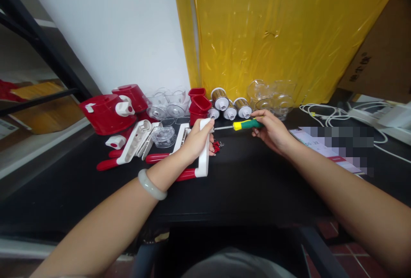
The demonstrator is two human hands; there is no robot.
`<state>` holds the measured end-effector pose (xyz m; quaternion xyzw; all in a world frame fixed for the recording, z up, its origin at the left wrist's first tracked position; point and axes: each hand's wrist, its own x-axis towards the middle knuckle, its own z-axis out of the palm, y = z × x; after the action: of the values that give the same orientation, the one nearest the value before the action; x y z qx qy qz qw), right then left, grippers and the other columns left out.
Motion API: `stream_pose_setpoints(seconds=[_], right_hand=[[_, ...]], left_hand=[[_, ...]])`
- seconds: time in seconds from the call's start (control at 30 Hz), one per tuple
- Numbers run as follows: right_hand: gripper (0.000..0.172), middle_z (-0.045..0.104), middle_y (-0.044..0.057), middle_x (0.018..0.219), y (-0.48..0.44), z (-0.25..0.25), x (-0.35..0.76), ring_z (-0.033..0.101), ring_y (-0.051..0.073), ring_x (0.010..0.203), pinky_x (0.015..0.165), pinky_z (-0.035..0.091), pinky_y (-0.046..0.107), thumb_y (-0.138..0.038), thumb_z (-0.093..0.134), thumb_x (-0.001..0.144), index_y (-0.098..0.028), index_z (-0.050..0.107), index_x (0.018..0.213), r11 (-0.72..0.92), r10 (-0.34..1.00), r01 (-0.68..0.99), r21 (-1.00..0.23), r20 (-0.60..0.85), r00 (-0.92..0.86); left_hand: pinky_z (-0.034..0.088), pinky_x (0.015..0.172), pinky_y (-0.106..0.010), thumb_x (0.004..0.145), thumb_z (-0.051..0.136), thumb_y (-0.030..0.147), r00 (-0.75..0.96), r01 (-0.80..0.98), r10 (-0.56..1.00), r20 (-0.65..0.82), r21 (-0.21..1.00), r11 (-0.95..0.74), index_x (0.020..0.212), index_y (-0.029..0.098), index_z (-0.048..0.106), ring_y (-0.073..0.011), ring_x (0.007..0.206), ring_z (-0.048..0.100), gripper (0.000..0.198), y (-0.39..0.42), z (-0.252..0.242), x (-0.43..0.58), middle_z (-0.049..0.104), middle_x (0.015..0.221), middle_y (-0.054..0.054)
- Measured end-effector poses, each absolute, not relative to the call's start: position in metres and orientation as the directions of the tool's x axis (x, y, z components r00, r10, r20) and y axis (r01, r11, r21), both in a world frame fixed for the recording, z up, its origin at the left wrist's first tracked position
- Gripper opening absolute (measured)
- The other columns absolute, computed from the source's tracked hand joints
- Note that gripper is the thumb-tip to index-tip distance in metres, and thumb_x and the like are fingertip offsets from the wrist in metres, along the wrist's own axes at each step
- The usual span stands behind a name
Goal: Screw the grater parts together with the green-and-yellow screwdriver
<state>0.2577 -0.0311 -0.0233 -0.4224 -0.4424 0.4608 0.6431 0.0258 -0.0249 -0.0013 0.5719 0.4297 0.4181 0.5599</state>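
Observation:
My left hand (199,139) is closed around a white crank arm (203,158) that stands upright, its red handle (186,174) pointing left near the bottom. Between the fingers of my right hand (269,129) is the green and yellow screwdriver (248,124). Its metal shaft points left and its tip meets the arm near my left thumb; the exact contact point is too small to tell. Small red pieces (217,146) lie on the table just right of my left hand.
Red housings (107,113), white handle parts (136,141) and clear plastic parts (175,102) stand at the left. Behind my hands are red chutes (199,106) and grater drums (220,98). White cables (330,113) and a printed sheet (321,145) lie on the black table (244,188) at the right.

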Motion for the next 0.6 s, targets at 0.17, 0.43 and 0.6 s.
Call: stream_pose_setpoints(seconds=[0.17, 0.43, 0.6], right_hand=[[0.021, 0.053, -0.003, 0.068, -0.0273, -0.0271, 0.2590, 0.049, 0.012, 0.052, 0.051, 0.045, 0.028, -0.042, 0.065, 0.081, -0.023, 0.056, 0.086, 0.240, 0.958, -0.161, -0.957, 0.207, 0.197], [0.059, 0.040, -0.006, 0.045, -0.0237, -0.0324, 0.2630, 0.039, 0.012, 0.039, 0.050, 0.047, 0.030, -0.081, 0.046, 0.084, -0.023, 0.057, 0.079, 0.281, 0.939, 0.058, -0.958, 0.287, 0.190], [0.054, 0.037, -0.007, 0.044, -0.0261, -0.0303, 0.2617, 0.036, 0.011, 0.041, 0.049, 0.046, 0.029, -0.076, 0.056, 0.083, -0.023, 0.056, 0.075, 0.239, 0.943, 0.081, -0.968, 0.251, 0.216]], left_hand=[[0.053, 0.038, -0.027, 0.092, 0.060, 0.055, 0.268, 0.028, 0.963, -0.015, 1.000, 0.008, 0.103, 0.026, 0.042, -0.0118, 0.040, 0.052, 0.036, -0.0249, 0.0000, 0.0262, 0.054, 0.064, 0.007], [0.053, 0.038, -0.026, 0.090, 0.062, 0.058, 0.275, 0.030, 0.961, -0.006, 1.000, -0.002, 0.103, 0.026, 0.043, -0.0115, 0.040, 0.052, 0.040, -0.0237, -0.0014, 0.0247, 0.053, 0.064, 0.007], [0.053, 0.038, -0.027, 0.091, 0.061, 0.056, 0.275, 0.022, 0.961, -0.005, 1.000, -0.001, 0.103, 0.025, 0.043, -0.0115, 0.040, 0.052, 0.038, -0.0242, -0.0013, 0.0249, 0.053, 0.064, 0.007]])
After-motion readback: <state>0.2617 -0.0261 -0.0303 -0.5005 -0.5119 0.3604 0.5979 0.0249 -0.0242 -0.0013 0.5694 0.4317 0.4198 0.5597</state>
